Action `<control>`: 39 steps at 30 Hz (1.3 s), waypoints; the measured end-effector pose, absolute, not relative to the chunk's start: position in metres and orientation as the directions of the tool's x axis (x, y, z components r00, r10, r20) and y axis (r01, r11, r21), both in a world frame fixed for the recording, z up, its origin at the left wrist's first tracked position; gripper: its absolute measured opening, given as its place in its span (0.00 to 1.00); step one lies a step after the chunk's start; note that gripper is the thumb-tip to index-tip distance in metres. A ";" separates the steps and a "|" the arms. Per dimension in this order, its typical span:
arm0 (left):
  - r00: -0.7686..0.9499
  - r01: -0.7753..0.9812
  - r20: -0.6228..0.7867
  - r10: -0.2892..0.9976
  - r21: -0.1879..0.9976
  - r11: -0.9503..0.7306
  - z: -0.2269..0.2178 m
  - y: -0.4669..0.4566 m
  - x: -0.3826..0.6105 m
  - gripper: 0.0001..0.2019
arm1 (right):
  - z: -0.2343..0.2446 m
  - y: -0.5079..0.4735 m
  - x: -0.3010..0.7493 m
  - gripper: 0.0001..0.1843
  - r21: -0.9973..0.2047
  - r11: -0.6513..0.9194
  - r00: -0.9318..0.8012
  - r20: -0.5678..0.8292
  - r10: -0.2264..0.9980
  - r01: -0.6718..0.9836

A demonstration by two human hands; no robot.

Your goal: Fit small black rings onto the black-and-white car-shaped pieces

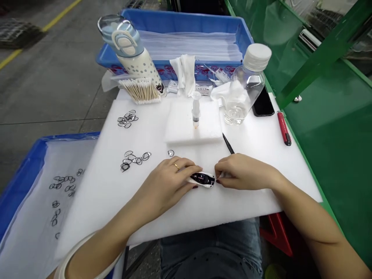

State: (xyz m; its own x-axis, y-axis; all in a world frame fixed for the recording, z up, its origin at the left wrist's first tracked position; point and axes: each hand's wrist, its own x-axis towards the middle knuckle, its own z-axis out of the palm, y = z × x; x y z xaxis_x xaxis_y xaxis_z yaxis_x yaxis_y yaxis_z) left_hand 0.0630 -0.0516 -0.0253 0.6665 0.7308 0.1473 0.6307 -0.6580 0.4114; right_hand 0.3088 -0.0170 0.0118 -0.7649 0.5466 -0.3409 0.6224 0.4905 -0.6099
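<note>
My left hand [171, 178] lies over the white foam sheet, its fingers closed around the left end of a small oval black-and-white glossy piece [204, 179]. Close to that piece's right end is my right hand [241, 172], fingers pinched together. Whatever sits between those fingertips is hidden. Just above the left hand, a single thin black ring [171, 153] rests on the sheet. A slim black pointed tool [228, 143] lies beyond the right hand, partly covered by it. Behind the hands, a syringe [195, 112] stands upright in a white foam block [180, 128].
Loose black rings [135, 159] lie left, with more [128, 118] behind. Cotton swabs [141, 91], a dotted drink bottle [133, 54], a clear bottle [244, 89], a phone [264, 102] and a red cutter [283, 128] line the back and right. Blue trays [174, 19] stand behind and left.
</note>
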 end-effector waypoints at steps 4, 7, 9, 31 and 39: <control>0.639 0.661 0.073 0.766 0.458 -0.595 -0.016 -0.051 0.062 0.11 | 0.014 -0.017 0.312 0.09 -0.633 0.470 -0.767 -0.341 0.544 0.615; 0.628 0.660 0.064 0.776 0.485 -0.574 -0.015 -0.051 0.063 0.12 | 0.016 -0.017 0.314 0.09 -0.653 0.444 -0.758 -0.328 0.563 0.613; 0.623 0.667 0.039 0.782 0.495 -0.556 -0.014 -0.051 0.063 0.12 | 0.016 -0.017 0.314 0.08 -0.674 0.428 -0.750 -0.293 0.593 0.602; 0.630 0.694 0.055 0.774 0.406 -0.594 -0.014 -0.055 0.065 0.12 | -0.007 -0.016 0.301 0.07 -0.606 0.544 -0.633 0.086 0.770 0.580; 0.627 0.689 0.041 0.778 0.435 -0.579 -0.012 -0.055 0.065 0.11 | 0.008 -0.020 0.305 0.06 -0.586 0.564 -0.697 -0.003 0.717 0.582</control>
State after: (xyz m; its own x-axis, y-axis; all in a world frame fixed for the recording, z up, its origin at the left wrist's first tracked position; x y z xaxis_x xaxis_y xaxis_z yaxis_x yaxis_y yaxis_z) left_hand 0.0649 -0.0547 -0.0123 0.6273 0.7777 0.0410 0.6894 -0.5790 0.4353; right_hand 0.3046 -0.0203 0.0079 -0.6968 0.7172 -0.0026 0.5824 0.5637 -0.5857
